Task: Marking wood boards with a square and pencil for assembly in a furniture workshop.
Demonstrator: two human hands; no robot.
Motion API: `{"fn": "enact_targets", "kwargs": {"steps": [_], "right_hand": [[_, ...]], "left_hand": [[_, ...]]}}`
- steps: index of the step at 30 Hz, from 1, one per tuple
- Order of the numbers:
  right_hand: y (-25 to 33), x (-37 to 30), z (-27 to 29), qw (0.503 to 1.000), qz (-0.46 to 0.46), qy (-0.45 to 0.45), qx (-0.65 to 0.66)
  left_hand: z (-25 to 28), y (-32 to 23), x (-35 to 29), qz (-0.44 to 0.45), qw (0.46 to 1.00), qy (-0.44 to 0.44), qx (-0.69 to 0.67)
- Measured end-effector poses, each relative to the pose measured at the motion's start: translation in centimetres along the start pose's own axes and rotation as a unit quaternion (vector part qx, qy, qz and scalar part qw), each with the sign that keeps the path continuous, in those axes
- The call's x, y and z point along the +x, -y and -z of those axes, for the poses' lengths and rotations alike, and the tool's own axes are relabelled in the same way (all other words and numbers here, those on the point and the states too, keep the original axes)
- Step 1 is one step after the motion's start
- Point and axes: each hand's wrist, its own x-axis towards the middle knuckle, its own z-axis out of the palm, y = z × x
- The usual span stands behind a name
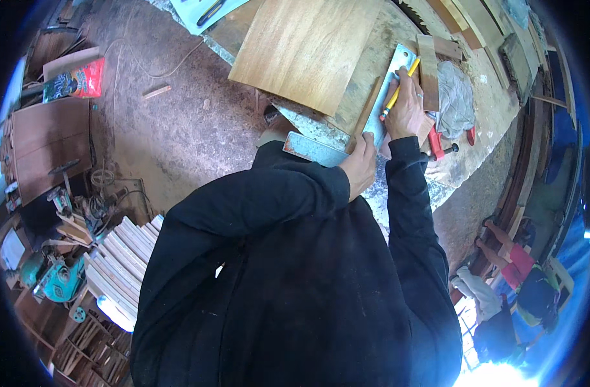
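Note:
A metal carpenter's square (315,150) lies at the near edge of the workbench, one arm pointing left and the other running away from me. My left hand (359,166) grips it near its corner, thumb on top. A narrow wooden strip (370,108) lies along the square's left side. In my right hand (406,106) is a yellow pencil (391,102), slanted across the square's long arm. That hand rests by the arm's right edge. Left of the strip lies a wide, flat wooden board (301,51).
Right of my right hand are a wood block (428,71), a crumpled grey cloth or bag (455,97) and a red clamp (437,142). A saw blade (414,16) lies at the far side. Stacked boards (124,264) and a teal machine (61,282) stand at left. Another person (520,264) is at lower right.

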Motion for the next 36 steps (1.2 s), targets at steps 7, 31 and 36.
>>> {"fn": "enact_targets", "kwargs": {"steps": [7,31,36], "right_hand": [[0.1,0.2,0.1,0.999,0.006,0.025,0.025],[-0.1,0.4,0.2,0.999,0.004,0.027,-0.018],[0.1,0.7,0.4,1.000,0.013,0.026,0.002]], "left_hand": [[-0.6,-1.3,0.2,0.051,0.999,0.011,0.014],[-0.5,-4.6,2.2,0.114,0.974,0.188,-0.050],[-0.1,-3.4,1.0,0.135,0.978,0.130,-0.093]]}}
